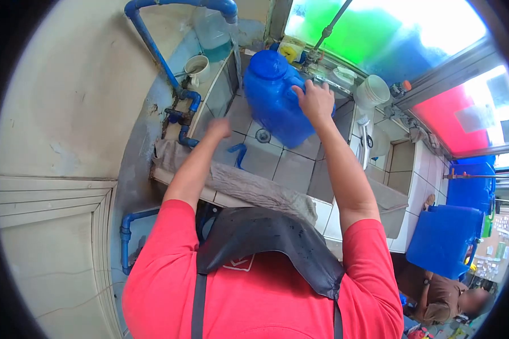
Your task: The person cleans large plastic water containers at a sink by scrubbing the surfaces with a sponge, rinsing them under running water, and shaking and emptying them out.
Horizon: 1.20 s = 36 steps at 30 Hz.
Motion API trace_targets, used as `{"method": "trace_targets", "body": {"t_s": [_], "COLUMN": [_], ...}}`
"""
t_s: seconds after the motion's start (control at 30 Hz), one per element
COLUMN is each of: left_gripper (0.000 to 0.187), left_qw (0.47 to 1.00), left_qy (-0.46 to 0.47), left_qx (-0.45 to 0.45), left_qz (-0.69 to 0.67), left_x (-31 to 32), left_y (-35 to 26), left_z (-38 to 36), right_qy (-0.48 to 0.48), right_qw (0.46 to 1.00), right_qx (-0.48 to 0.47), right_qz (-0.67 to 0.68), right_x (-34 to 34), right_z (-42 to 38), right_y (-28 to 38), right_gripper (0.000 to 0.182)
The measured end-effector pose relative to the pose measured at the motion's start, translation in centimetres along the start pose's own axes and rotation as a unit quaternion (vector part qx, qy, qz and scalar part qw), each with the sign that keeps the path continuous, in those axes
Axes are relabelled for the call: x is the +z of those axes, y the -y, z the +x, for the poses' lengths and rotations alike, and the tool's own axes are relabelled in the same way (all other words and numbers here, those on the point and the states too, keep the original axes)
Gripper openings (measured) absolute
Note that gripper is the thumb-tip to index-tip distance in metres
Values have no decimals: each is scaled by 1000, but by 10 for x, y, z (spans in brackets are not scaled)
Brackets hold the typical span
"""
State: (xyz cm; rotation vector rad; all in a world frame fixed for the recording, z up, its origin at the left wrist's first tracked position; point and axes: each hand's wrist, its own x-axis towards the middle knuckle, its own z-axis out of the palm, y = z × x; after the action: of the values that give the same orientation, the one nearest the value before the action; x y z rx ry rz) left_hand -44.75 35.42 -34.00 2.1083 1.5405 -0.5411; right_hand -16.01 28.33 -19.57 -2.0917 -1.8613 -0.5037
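A large blue water jug [274,104] with a round blue cap stands tilted in the tiled sink [293,175]. My right hand [315,103] is on the handle at the jug's right side, fingers curled over it. My left hand [219,129] is in the air over the sink's left side, apart from the jug. Motion smears it and its fingers cannot be made out. Below it a curved blue piece [238,155] lies on the sink floor, near the round drain [262,135]. Water runs from the blue pipe [223,8] at the sink's back left corner.
A wet grey cloth [249,186] drapes over the sink's front edge. On the left ledge stand a white mug [197,69] and a clear jug [215,37]. A white tub [373,90] sits at the right. More blue containers [444,234] and another person [444,299] are far right.
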Motion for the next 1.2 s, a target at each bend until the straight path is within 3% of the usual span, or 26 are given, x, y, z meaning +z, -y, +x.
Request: {"method": "trace_targets", "body": {"t_s": [0.03,0.1,0.17,0.2,0.27,0.33,0.4,0.43,0.57,0.6,0.63,0.67,0.7,0.73,0.8,0.83,0.9,0.93,0.97,1.0,1.03,1.07,1.1,1.13,1.2], "left_gripper": [43,55,57,57,51,49,47,45,35,35,28,22,18,18,26,39,47,56,70,70,72,74,63,63,41], "left_qw": [998,929,862,862,825,811,793,772,707,705,746,781,813,812,914,909,919,928,940,940,948,913,845,848,726], "left_qy": [-40,-242,-260,-260,-426,-451,-479,-490,-532,-539,-548,-551,-525,-527,-358,-378,-358,-337,-324,-324,-193,-54,-143,-141,-188], "left_qx": [5,116,195,192,264,276,286,321,411,404,331,259,227,228,118,101,114,128,57,58,27,-7,80,81,225], "left_qz": [-55,-254,-389,-389,-261,-253,-244,-246,-221,-221,-181,-139,-106,-106,-146,-145,-119,-92,-92,-89,-253,-404,-508,-504,-622], "left_x": [-23,-44,-60,-59,-48,-42,-38,-37,-63,-69,-73,-79,-86,-98,-121,-124,-132,-139,-135,-144,-160,-170,-150,-137,-111], "left_y": [-10,-33,-58,-69,-81,-77,-71,-64,-44,-41,-39,-39,-39,-45,-62,-68,-77,-81,-85,-87,-87,-87,-76,-70,-66], "left_z": [-12,-40,-69,-85,-113,-124,-120,-108,-73,-66,-60,-53,-40,-38,-30,-13,10,19,42,37,28,21,32,34,28], "right_qy": [64,207,224,238,241,243,141,108,168,167,231,293,270,268,155,154,248,247,221,193,192,194,196,195,178], "right_qw": [997,972,969,965,965,963,955,941,953,951,951,943,949,950,967,967,962,962,969,975,975,975,975,975,979], "right_qx": [37,105,79,55,4,-47,-235,-286,-225,-234,-198,-156,-159,-159,-187,-187,-66,-64,-58,-51,-49,-40,-31,-27,-35], "right_qz": [2,49,72,95,104,111,111,144,110,109,48,-15,-18,-19,78,77,90,91,93,95,97,97,97,100,97], "right_x": [-3,-25,-32,-35,-49,-43,-28,-5,30,15,-4,-16,-19,-8,21,12,-2,-1,1,3,1,0,-1,-2,-3], "right_z": [4,19,31,38,61,74,80,75,61,64,68,67,64,61,50,50,43,39,35,32,30,28,27,26,24], "right_y": [10,37,61,71,86,90,82,74,55,57,60,59,52,38,15,15,15,12,9,6,4,3,3,3,4], "right_gripper": [41,42,42,42,44,46,53,59,79,79,81,83,86,86,88,88,86,86,85,84,84,84,84,84,84]}}
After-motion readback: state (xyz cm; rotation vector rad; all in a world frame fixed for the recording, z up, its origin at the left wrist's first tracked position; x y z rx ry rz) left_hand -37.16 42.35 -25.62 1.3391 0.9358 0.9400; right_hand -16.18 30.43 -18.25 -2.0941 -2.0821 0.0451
